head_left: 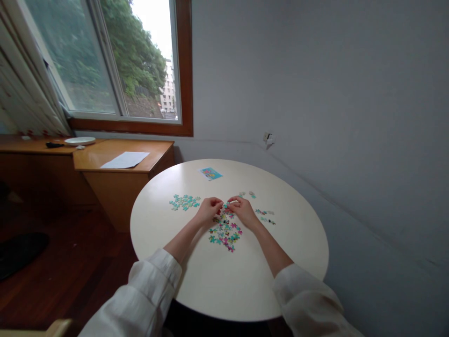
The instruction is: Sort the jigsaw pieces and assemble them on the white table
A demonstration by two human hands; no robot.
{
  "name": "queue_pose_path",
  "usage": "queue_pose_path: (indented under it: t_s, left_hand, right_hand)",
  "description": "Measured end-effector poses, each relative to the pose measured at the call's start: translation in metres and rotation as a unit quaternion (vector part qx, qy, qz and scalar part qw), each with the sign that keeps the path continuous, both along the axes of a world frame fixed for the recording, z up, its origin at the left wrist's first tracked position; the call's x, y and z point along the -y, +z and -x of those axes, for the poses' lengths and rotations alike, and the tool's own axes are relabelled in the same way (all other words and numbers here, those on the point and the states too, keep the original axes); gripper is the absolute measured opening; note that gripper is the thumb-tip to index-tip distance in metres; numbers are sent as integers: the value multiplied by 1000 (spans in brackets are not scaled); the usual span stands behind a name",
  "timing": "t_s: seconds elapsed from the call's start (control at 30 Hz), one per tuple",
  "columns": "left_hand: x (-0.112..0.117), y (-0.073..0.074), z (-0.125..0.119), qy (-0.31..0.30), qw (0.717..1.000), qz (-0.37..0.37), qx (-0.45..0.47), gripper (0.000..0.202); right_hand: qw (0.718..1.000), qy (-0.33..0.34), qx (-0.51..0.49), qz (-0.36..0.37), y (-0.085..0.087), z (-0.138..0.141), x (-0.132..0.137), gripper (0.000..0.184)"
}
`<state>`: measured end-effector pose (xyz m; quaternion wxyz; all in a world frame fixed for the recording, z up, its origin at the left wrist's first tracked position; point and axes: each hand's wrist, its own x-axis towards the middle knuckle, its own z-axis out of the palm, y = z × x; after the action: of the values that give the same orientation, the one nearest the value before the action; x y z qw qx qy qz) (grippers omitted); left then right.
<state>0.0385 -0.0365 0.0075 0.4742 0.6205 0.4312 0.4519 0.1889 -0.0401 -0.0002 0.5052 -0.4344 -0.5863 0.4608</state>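
My left hand [209, 210] and my right hand [243, 211] meet over the middle of a round white table [210, 285], fingertips close together. A small teal jigsaw puzzle piece [226, 205] shows between them, in the pinch of my right thumb and forefinger. The left fingers are also pinched, at what looks like a puzzle piece, mostly hidden by the fingertips. Just below the hands lies a loose heap of multicoloured puzzle pieces [226, 234], with pink, teal and yellow parts. Left of my left hand is a spread of mostly teal pieces [184, 202].
Beyond my right hand lie small groups of pieces [267, 216] and a few more pieces [251, 194]. A colourful picture card [211, 173] rests near the table's far edge. At left, a wooden desk [161, 152] holds a paper sheet [126, 159] and a white plate [80, 141].
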Motion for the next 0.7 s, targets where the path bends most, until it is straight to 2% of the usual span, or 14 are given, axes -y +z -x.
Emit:
queue_pose_path:
  t_s: [0.13,0.33,0.7]
  left_hand:
    - [2,-1,-1,-29,999,7,-11,14]
    - [-1,-5,-1,-28,1000,4,-12,14]
    - [2,0,-1,-20,1000,18,-8,9]
  right_hand:
    - [1000,26,-8,11,2,1,3,34]
    - [999,36,-2,17,0,1,1,29]
    - [1000,-7,8,-1,-1,-1,-2,27]
